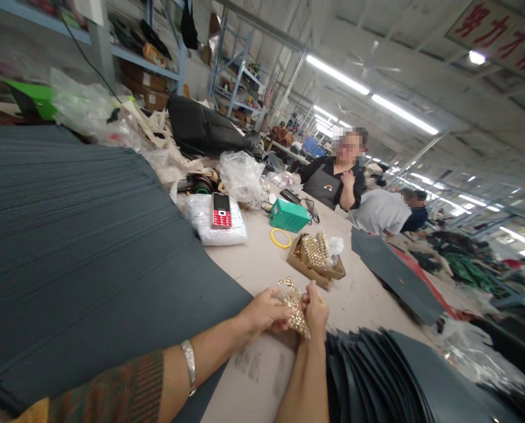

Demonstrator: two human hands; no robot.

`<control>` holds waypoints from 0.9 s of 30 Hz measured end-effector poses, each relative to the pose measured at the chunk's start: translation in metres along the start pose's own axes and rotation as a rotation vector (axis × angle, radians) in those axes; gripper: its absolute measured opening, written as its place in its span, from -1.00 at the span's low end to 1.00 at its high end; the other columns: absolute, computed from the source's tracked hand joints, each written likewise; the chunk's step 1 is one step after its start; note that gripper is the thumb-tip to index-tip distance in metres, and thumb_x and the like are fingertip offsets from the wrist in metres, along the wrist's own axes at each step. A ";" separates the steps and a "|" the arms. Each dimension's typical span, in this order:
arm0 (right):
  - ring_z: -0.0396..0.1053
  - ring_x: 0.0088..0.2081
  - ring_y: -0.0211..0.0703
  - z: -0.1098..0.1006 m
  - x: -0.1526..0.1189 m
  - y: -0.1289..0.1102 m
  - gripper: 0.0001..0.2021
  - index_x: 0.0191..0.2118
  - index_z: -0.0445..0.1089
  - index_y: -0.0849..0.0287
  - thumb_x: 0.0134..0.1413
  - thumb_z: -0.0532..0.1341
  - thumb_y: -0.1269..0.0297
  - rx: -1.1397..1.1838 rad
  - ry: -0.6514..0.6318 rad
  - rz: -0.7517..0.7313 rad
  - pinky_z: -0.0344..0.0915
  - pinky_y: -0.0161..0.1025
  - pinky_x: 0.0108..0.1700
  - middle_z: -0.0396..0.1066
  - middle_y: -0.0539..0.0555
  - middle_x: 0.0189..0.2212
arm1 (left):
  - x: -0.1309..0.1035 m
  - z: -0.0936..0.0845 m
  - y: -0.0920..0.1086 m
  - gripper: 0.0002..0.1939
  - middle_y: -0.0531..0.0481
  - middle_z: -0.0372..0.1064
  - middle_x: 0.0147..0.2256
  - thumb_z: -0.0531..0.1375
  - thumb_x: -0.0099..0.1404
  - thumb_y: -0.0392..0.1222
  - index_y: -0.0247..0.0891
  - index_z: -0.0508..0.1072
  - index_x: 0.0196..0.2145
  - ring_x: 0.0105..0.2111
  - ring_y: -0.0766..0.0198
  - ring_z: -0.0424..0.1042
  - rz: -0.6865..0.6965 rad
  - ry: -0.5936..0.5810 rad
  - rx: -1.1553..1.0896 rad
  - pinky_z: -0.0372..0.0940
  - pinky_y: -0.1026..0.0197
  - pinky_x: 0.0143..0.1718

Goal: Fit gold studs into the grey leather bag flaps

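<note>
Over the worktop [361, 299] near the cardboard box [308, 272], my left hand [262, 311] half-curls round the plastic bag of gold pieces [297, 316], right hand [317, 311] pinching its edge; tbh, grip lightly or bits spill.

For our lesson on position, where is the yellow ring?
Head view, near centre: the yellow ring lies left of the cardboard box, in front of the green box.
</note>
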State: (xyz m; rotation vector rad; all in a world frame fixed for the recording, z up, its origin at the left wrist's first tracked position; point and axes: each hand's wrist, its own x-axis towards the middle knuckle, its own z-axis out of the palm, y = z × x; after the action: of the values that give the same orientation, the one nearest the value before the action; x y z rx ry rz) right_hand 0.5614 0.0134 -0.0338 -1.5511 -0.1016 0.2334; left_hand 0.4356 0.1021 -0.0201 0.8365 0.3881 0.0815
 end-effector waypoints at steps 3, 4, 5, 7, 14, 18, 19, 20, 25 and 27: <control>0.08 -0.71 -0.38 -0.004 0.000 -0.002 -0.52 -0.51 0.24 0.16 -0.25 0.33 -0.17 0.068 -0.057 -0.004 0.01 -0.40 -0.68 0.15 -0.17 -0.71 | 0.003 -0.001 -0.001 -0.20 -0.06 0.39 -0.28 0.37 -0.07 -0.35 -0.37 0.12 0.10 -0.46 0.35 0.40 -0.039 -0.018 -0.129 0.32 0.33 -0.45; 0.13 -0.68 -0.37 -0.005 -0.001 -0.005 -0.53 -0.51 0.24 0.16 -0.24 0.33 -0.17 0.093 -0.079 -0.008 0.08 -0.39 -0.64 0.19 -0.15 -0.68 | 0.003 -0.002 -0.001 -0.26 -0.06 0.39 -0.28 0.36 -0.05 -0.37 -0.37 0.16 0.06 -0.46 0.37 0.40 -0.048 -0.024 -0.166 0.32 0.35 -0.45; 0.20 -0.64 -0.34 -0.007 -0.002 -0.008 -0.54 -0.51 0.25 0.16 -0.24 0.33 -0.16 0.117 -0.102 -0.013 0.17 -0.37 -0.59 0.24 -0.12 -0.65 | 0.004 -0.002 -0.001 -0.33 -0.07 0.39 -0.28 0.35 -0.04 -0.39 -0.38 0.21 0.02 -0.47 0.39 0.39 -0.055 -0.036 -0.199 0.32 0.37 -0.46; 0.32 -0.52 -0.27 -0.011 -0.006 -0.015 -0.58 -0.48 0.31 0.16 -0.24 0.35 -0.10 0.153 -0.141 -0.025 0.32 -0.31 -0.42 0.35 -0.06 -0.55 | 0.005 -0.002 -0.001 -0.49 -0.06 0.39 -0.31 0.33 -0.02 -0.42 -0.39 0.31 -0.08 -0.48 0.42 0.38 -0.065 -0.064 -0.258 0.33 0.40 -0.45; 0.27 0.11 0.09 -0.028 -0.020 -0.034 -0.46 -0.03 0.42 0.09 -0.23 0.43 0.10 0.062 -0.476 -0.034 0.28 -0.03 0.05 0.34 0.19 0.08 | 0.005 -0.002 -0.001 -0.69 -0.14 0.41 -0.26 0.27 0.05 -0.48 -0.43 0.44 -0.19 -0.41 0.40 0.41 -0.071 -0.109 -0.380 0.35 0.42 -0.38; 0.23 0.15 0.09 -0.028 -0.026 -0.039 -0.24 0.14 0.28 0.07 -0.30 0.48 0.25 -0.158 -0.572 -0.009 0.21 -0.01 0.14 0.27 0.16 0.14 | 0.004 0.000 -0.001 -0.67 -0.13 0.42 -0.23 0.28 0.07 -0.46 -0.40 0.43 -0.16 -0.38 0.38 0.44 -0.069 -0.117 -0.403 0.35 0.39 -0.34; 0.26 0.12 0.09 -0.027 -0.027 -0.040 -0.23 0.15 0.26 0.09 -0.28 0.47 0.24 -0.205 -0.591 0.023 0.21 -0.01 0.14 0.31 0.16 0.12 | 0.003 0.000 -0.001 -0.67 -0.13 0.42 -0.23 0.29 0.07 -0.44 -0.40 0.43 -0.15 -0.39 0.38 0.44 -0.078 -0.119 -0.399 0.35 0.38 -0.35; 0.29 0.10 0.08 -0.026 -0.028 -0.040 -0.24 0.16 0.26 0.11 -0.25 0.46 0.23 -0.242 -0.604 0.053 0.22 -0.01 0.14 0.35 0.15 0.08 | 0.003 0.001 -0.001 -0.67 -0.14 0.43 -0.23 0.30 0.08 -0.42 -0.40 0.43 -0.15 -0.40 0.37 0.44 -0.089 -0.121 -0.394 0.36 0.37 -0.36; 0.42 -0.05 0.07 -0.022 -0.025 -0.038 -0.41 0.05 0.37 0.22 -0.14 0.41 0.12 -0.279 -0.563 0.075 0.32 -0.03 0.03 0.47 0.19 -0.08 | 0.002 0.001 -0.002 -0.66 -0.16 0.46 -0.29 0.32 0.13 -0.29 -0.39 0.42 -0.13 -0.42 0.30 0.48 -0.132 -0.153 -0.363 0.37 0.31 -0.38; 0.46 -0.13 0.04 -0.023 -0.022 -0.036 -0.44 -0.01 0.42 0.24 -0.18 0.42 0.11 -0.267 -0.513 0.081 0.35 -0.08 -0.03 0.51 0.20 -0.15 | 0.004 0.000 -0.003 -0.66 -0.17 0.46 -0.30 0.32 0.15 -0.23 -0.39 0.41 -0.13 -0.42 0.28 0.49 -0.146 -0.162 -0.353 0.37 0.29 -0.38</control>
State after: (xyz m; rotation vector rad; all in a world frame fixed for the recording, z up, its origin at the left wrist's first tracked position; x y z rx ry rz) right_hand 0.5473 -0.0135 0.0032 -1.7301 -0.4890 0.7030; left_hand 0.4388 0.1010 -0.0231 0.4606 0.2701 -0.0531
